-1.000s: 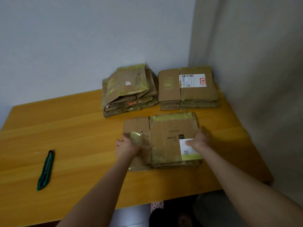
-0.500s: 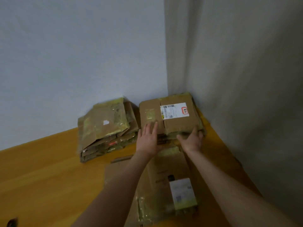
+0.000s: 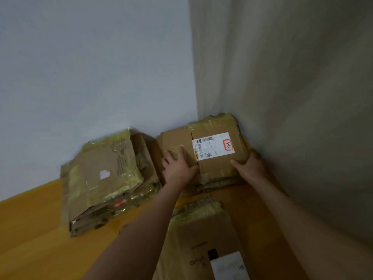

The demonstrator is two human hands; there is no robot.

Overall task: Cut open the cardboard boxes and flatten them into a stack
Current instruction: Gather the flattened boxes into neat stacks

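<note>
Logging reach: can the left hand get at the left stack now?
Probably yes. The left hand lies flat on the labelled stack, and the left stack sits just beside it, nothing between.

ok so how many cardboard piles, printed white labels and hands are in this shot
flattened cardboard piles: 3 (left pile, corner pile, near pile)
printed white labels: 2 (corner label, near label)
hands: 2 (left hand, right hand, both on the corner pile)
total: 7

left hand (image 3: 178, 168) flat, right hand (image 3: 250, 166) curled
</note>
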